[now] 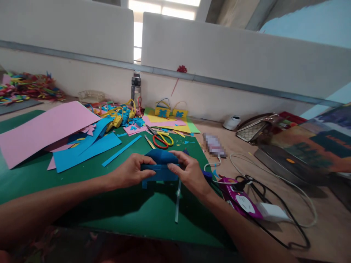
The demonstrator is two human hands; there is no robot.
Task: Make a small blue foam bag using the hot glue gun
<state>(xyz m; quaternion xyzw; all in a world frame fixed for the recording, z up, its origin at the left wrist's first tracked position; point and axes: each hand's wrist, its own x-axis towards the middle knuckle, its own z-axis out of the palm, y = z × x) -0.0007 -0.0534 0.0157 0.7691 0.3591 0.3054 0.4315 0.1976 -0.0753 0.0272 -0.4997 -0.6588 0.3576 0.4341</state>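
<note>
A folded blue paper piece (161, 174) is held just above the green mat (131, 215), between both hands. My left hand (134, 170) pinches its left end with thumb and fingers. At the other end, my right hand (188, 170) grips the paper, thumb in front and fingers behind. A clear glue stick (177, 204) pokes out below the right hand; the blue glue gun (207, 176) is partly hidden behind that hand. Beyond the paper lie scissors (161, 141) with red and yellow handles. A narrow blue paper strip (122, 150) rests to the left.
Pink sheets (52, 128) and blue sheets (87, 149) cover the left side. Small yellow-and-blue paper bags (162, 111) stand at the back near a bottle (135, 89). A purple power strip (241, 199) with cables, a phone (214, 145) and a handbag (257, 128) lie right.
</note>
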